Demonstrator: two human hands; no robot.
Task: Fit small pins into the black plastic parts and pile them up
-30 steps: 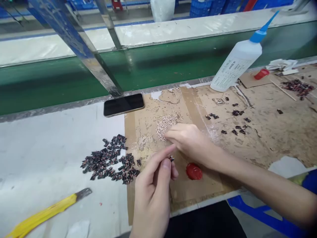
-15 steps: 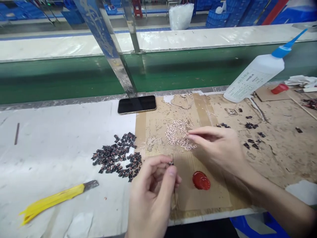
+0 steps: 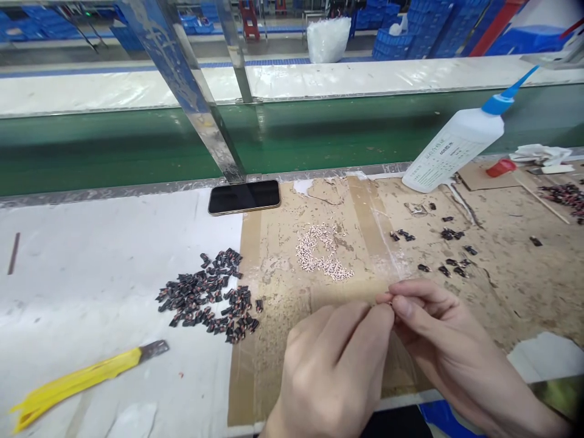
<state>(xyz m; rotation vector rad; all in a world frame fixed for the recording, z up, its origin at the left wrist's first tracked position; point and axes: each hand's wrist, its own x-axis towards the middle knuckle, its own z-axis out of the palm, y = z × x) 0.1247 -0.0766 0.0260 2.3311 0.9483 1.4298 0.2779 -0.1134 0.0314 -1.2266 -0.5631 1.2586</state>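
My left hand [image 3: 337, 359] is closed, its back to the camera and its fingertips pinched against those of my right hand [image 3: 438, 322]. Thumb and forefinger of the right hand are pressed together too. Whatever lies between the fingertips is too small and covered to make out. Beyond the hands, tiny pale copper-coloured pieces [image 3: 314, 261] lie in a loose ring on the brown cardboard [image 3: 283, 243]. Left of them is a heap of small black parts with copper-coloured bits [image 3: 196, 292]. The red glue seen earlier is hidden behind my hands.
A yellow-wrapped blade [image 3: 86, 377] lies at the front left. A phone [image 3: 244, 197] rests by the metal post [image 3: 201, 115]. At right stand a tilted white bottle [image 3: 456, 146] with a blue nozzle and a red cap [image 3: 500, 167]; several black parts [image 3: 451, 233] are scattered nearby.
My right hand has drawn back from the pale pieces toward me. My left hand, which held a small dark part, has moved right and turned over, so the fingertips of both hands now meet.
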